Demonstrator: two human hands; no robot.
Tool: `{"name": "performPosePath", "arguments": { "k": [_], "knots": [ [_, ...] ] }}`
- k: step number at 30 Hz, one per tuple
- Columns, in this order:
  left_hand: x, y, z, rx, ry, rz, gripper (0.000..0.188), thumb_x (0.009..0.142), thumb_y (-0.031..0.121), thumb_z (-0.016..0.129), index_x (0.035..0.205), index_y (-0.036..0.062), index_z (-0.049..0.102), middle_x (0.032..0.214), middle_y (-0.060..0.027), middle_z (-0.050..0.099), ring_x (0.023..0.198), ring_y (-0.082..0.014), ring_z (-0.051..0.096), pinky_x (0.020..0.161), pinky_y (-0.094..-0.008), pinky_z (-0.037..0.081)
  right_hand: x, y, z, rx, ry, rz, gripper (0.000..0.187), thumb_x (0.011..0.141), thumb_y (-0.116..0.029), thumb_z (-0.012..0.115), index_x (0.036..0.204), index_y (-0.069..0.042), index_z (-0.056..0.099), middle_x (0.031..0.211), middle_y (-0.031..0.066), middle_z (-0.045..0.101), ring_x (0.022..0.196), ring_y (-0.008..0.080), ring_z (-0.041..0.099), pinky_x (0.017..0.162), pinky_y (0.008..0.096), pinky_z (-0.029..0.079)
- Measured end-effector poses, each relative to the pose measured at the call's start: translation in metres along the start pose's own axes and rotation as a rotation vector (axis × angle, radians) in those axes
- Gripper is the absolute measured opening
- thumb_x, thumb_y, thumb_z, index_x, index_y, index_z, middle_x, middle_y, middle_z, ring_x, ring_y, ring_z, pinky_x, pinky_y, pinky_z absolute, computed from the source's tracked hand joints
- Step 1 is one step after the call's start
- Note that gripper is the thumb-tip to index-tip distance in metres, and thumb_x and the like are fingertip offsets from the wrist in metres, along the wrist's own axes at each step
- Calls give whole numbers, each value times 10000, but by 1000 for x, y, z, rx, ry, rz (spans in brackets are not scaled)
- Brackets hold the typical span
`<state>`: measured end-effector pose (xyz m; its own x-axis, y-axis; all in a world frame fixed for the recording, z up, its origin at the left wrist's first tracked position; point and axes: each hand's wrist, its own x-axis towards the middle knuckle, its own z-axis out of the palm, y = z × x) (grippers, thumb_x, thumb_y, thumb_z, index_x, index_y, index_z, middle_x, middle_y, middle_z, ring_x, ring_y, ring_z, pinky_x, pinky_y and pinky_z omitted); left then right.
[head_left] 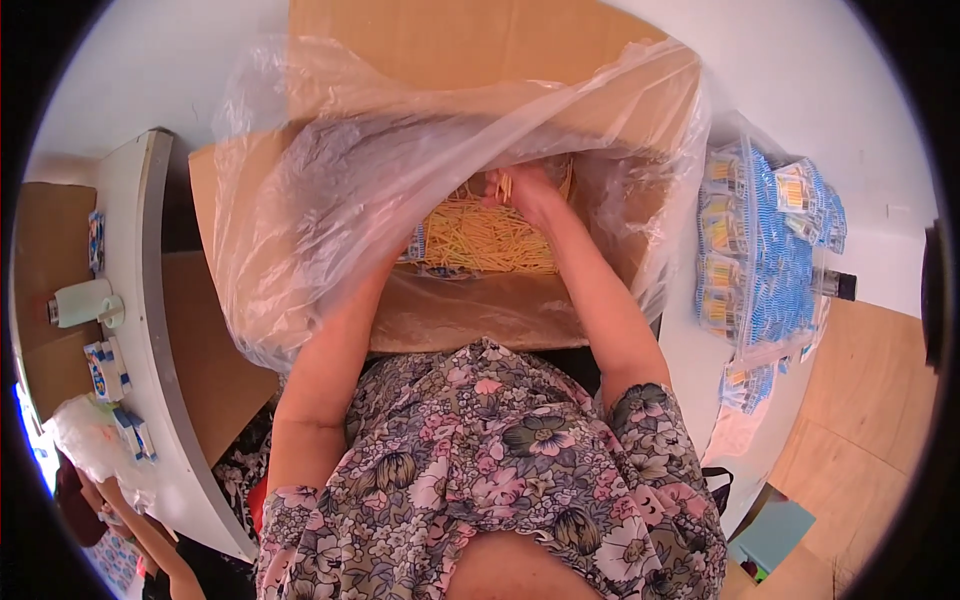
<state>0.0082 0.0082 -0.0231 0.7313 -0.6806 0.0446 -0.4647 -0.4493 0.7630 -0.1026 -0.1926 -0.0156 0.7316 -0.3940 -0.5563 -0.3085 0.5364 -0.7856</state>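
"White table (685,375) is on your right side. Where are the sticks?"

"Yellow sticks (490,240) lie in a loose heap inside the box (440,40), in front of me. My right hand (530,195), above the heap, has fingers closed around a few of them, maybe so that they do not slip."

"And your left hand (400,218)?"

"It is behind the film (340,170), so I cannot tell its opening, or if it holds something. Near it, beside the sticks, is a blue wrapper (417,243)."

"Why the film?"

"It lines the box and hangs over the walls, I suppose for keeping the sticks clean. The box stands close to my shirt (500,430), probably so both arms can reach inside."

"Farther out?"

"On the right, a clear bag (742,130) keeps many blue packets (770,260) together. Far left is a bottle (85,303)."
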Motion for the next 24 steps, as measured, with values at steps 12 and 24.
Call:
{"name": "performPosePath", "arguments": {
  "k": [12,24],
  "knots": [
    [4,46,-26,-52,-164,-132,461,890,360,470,1243,64,483,1278,-168,468,1217,-317,391,1016,-397,281,10,1,15,53,-62,133,215,883,-265,506,938,-57,508,726,59,547,528,158,529,486,348,534],
    [8,48,-13,-275,-25,-132,457,858,246,575,1237,11,476,1253,-144,490,1181,-240,424,996,-344,302,34,-18,19,401,-20,-148,142,854,-225,549,946,-117,541,791,26,567,629,158,545,477,326,482]
  ]
}}
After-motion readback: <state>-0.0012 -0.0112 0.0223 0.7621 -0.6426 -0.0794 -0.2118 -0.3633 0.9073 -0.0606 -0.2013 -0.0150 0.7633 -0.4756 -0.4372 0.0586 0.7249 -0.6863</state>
